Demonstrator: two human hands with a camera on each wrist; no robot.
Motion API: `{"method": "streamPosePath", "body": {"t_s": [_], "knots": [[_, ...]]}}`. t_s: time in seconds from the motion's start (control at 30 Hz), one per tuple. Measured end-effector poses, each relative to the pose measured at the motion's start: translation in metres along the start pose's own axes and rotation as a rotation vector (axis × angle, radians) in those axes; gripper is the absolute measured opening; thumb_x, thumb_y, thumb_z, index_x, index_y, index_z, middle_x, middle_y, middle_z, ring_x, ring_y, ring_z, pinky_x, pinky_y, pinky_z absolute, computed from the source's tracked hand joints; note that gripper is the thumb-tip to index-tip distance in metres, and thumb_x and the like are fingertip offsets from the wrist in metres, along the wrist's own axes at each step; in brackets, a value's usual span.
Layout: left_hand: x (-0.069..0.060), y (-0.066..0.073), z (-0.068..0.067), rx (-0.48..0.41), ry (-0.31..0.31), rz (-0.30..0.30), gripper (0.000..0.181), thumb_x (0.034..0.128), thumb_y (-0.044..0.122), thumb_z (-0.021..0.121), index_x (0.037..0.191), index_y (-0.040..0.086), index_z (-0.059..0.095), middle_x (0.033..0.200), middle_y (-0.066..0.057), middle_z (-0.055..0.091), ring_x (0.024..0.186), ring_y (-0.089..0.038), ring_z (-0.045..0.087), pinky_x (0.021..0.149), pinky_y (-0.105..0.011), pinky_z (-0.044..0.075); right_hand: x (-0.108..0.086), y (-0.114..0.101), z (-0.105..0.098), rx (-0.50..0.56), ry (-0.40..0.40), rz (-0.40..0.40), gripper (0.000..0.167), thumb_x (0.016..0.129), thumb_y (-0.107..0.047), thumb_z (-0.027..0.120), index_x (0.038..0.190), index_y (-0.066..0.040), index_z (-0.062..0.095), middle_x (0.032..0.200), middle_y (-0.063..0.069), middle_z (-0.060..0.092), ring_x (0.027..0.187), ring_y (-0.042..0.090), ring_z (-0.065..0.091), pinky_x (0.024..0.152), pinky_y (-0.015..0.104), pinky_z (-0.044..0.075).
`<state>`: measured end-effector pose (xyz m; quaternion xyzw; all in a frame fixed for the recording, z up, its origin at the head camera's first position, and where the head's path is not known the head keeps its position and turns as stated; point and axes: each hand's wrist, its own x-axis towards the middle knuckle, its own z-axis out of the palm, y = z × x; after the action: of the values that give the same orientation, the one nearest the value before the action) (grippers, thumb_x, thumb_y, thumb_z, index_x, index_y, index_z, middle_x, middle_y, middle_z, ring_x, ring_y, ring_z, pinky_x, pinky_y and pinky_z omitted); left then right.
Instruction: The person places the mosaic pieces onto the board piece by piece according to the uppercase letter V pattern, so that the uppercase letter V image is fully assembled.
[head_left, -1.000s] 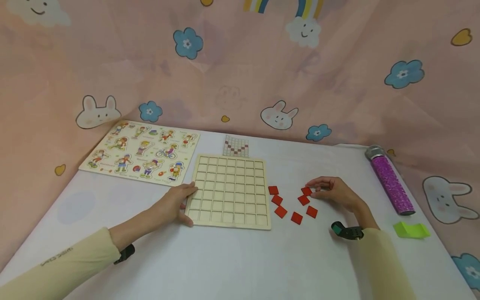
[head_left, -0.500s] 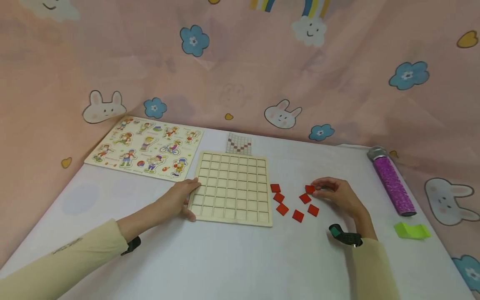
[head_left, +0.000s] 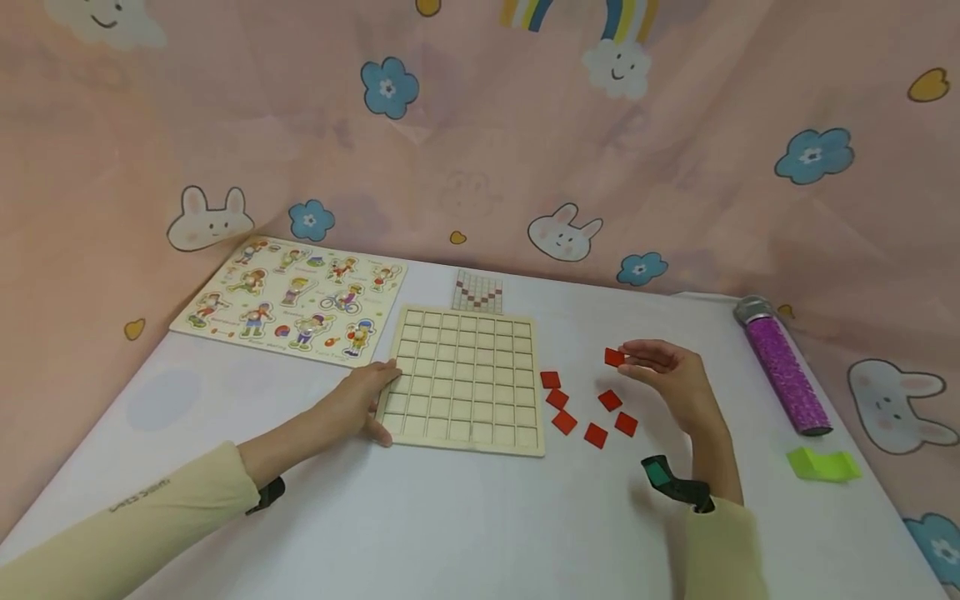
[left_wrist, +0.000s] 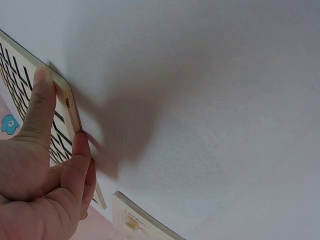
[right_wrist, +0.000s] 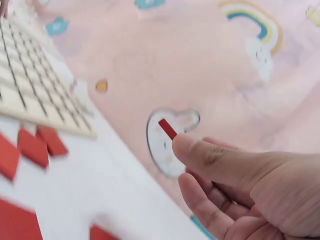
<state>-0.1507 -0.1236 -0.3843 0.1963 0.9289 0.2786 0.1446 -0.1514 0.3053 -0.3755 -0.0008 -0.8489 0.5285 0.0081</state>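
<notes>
A pale wooden grid board [head_left: 467,379] lies on the white table, its squares bare. At its left edge and near-left corner, my left hand [head_left: 360,398] grips it; in the left wrist view the thumb [left_wrist: 41,95] lies on the corner and curled fingers meet the side. To the right of the board, my right hand [head_left: 671,375] pinches a red square tile [head_left: 614,357] between thumb and fingertips, raised off the table. The right wrist view shows that tile [right_wrist: 167,128] edge-on. Several loose red tiles [head_left: 596,435] lie between the board and this hand.
Behind the board lies a small pattern card [head_left: 477,292] with a V of red squares. A picture puzzle board [head_left: 288,300] sits back left. A purple glitter microphone [head_left: 786,371] and a bright green piece [head_left: 823,464] are at the right. A printed cloth [head_left: 480,125] hangs behind the table.
My right hand has taken hold of the farthest right-hand tile and lifted it up off the table, away from the others. The left hand stays at the board.
</notes>
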Motion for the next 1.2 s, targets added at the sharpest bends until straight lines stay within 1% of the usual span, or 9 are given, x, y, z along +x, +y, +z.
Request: {"method": "streamPosePath", "body": {"t_s": [0.07,0.13,0.3,0.4,0.47,0.67,0.9,1.03,1.2], "knots": [[-0.001,-0.001,0.000,0.002,0.002,0.012,0.098,0.0509,0.013,0.091,0.132,-0.015,0.044,0.143,-0.032,0.034,0.115,-0.036,0.053,0.081,-0.030,0.052,0.000,-0.009,0.008,0.014,0.003,0.002,0.047,0.088,-0.022,0.071,0.125,0.002,0.057,0.103,-0.014,0.065,0.093,-0.002,0.061,0.081,0.013,0.048],[-0.002,-0.001,-0.001,0.002,0.001,0.022,0.096,0.0521,0.013,0.090,0.132,-0.015,0.044,0.143,-0.032,0.034,0.118,-0.039,0.051,0.082,-0.030,0.052,0.000,-0.018,0.018,0.013,0.015,0.006,0.047,0.087,-0.022,0.071,0.125,0.001,0.057,0.106,-0.009,0.066,0.093,-0.002,0.061,0.080,0.014,0.049],[-0.002,0.001,-0.002,0.002,0.004,0.022,0.095,0.0533,0.015,0.089,0.132,-0.015,0.044,0.144,-0.032,0.034,0.126,-0.042,0.044,0.083,-0.030,0.052,0.001,-0.034,0.046,0.034,0.045,0.013,0.042,0.086,-0.015,0.073,0.123,-0.002,0.060,0.116,0.008,0.066,0.093,0.005,0.061,0.079,0.015,0.050],[-0.001,0.001,-0.002,0.015,0.009,0.023,0.096,0.0529,0.016,0.088,0.132,-0.015,0.044,0.143,-0.032,0.034,0.127,-0.042,0.043,0.084,-0.031,0.052,0.002,-0.040,0.066,0.063,0.031,0.019,0.040,0.085,-0.012,0.073,0.122,-0.002,0.061,0.117,0.013,0.064,0.094,0.010,0.061,0.079,0.016,0.051],[-0.001,0.000,-0.001,0.024,0.014,0.025,0.097,0.0523,0.017,0.088,0.132,-0.015,0.044,0.143,-0.032,0.035,0.127,-0.043,0.042,0.089,-0.034,0.050,0.003,-0.042,0.077,0.085,0.003,0.021,0.039,0.085,-0.010,0.072,0.122,-0.001,0.061,0.118,0.015,0.064,0.095,0.013,0.060,0.079,0.018,0.051],[0.000,-0.002,0.001,0.032,0.012,0.004,0.100,0.0498,0.017,0.090,0.133,-0.014,0.045,0.144,-0.031,0.035,0.127,-0.045,0.040,0.097,-0.042,0.044,0.003,-0.038,0.102,0.143,-0.045,0.033,0.035,0.085,-0.004,0.072,0.118,0.001,0.063,0.114,0.016,0.065,0.092,0.014,0.061,0.078,0.020,0.052],[0.002,-0.001,0.003,0.030,0.011,-0.003,0.100,0.0496,0.017,0.091,0.134,-0.012,0.045,0.145,-0.029,0.035,0.128,-0.045,0.039,0.098,-0.041,0.044,-0.001,-0.035,0.119,0.167,-0.078,0.042,0.036,0.082,-0.003,0.074,0.116,0.002,0.064,0.113,0.017,0.066,0.089,0.015,0.064,0.079,0.017,0.051],[0.001,0.000,0.004,0.023,0.011,-0.001,0.099,0.0508,0.016,0.090,0.134,-0.012,0.044,0.145,-0.030,0.035,0.129,-0.045,0.038,0.098,-0.040,0.044,-0.002,-0.033,0.127,0.184,-0.094,0.050,0.036,0.079,-0.001,0.076,0.114,0.002,0.065,0.107,0.016,0.067,0.085,0.016,0.064,0.078,0.017,0.051],[-0.002,0.000,0.002,0.033,0.013,-0.003,0.097,0.0514,0.014,0.090,0.133,-0.013,0.044,0.144,-0.030,0.035,0.130,-0.045,0.037,0.102,-0.044,0.039,-0.001,-0.032,0.138,0.183,-0.130,0.040,0.036,0.076,-0.002,0.078,0.111,0.001,0.067,0.101,0.013,0.069,0.084,0.017,0.065,0.079,0.018,0.051]]}}
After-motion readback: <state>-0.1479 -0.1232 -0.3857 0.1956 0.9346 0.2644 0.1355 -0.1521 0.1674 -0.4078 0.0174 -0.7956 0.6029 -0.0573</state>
